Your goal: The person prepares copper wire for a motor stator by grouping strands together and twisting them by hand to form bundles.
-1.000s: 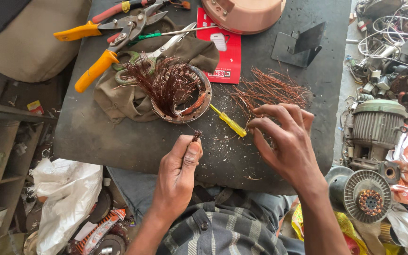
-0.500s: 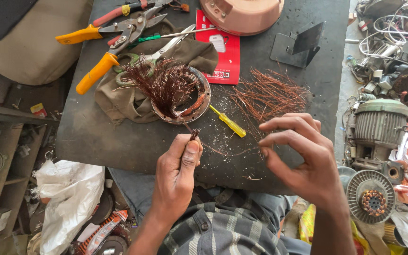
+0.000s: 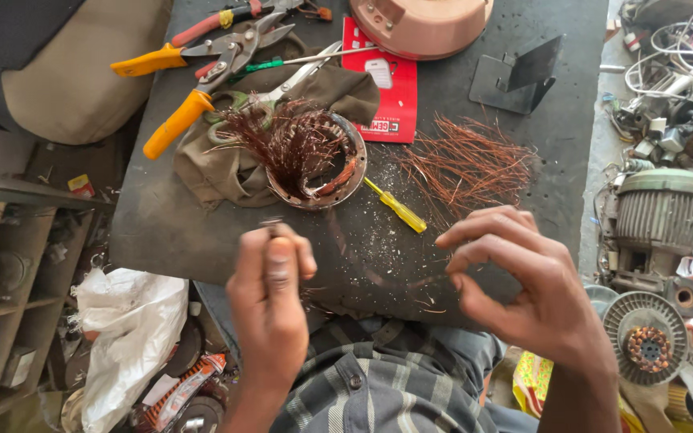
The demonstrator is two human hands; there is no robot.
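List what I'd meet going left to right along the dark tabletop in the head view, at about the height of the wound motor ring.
Olive cloth → motor ring with copper windings → small yellow-handled screwdriver → loose pile of cut copper wire. Nearer the camera, the left hand and right hand are raised over the table's front edge.

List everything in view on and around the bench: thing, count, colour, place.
stator ring: one, copper windings sticking out, bench centre, on brown cloth
loose wire pile: one, copper, right of ring
small screwdriver: one, yellow, between ring and pile
snips: orange-handled, upper left
card pack: one, red, top centre
pink housing: one, top edge
metal bracket: one, dark, upper right
motor: one, grey-green, floor right
left hand: pinches small dark piece
right hand: fingers curled, what it holds unclear
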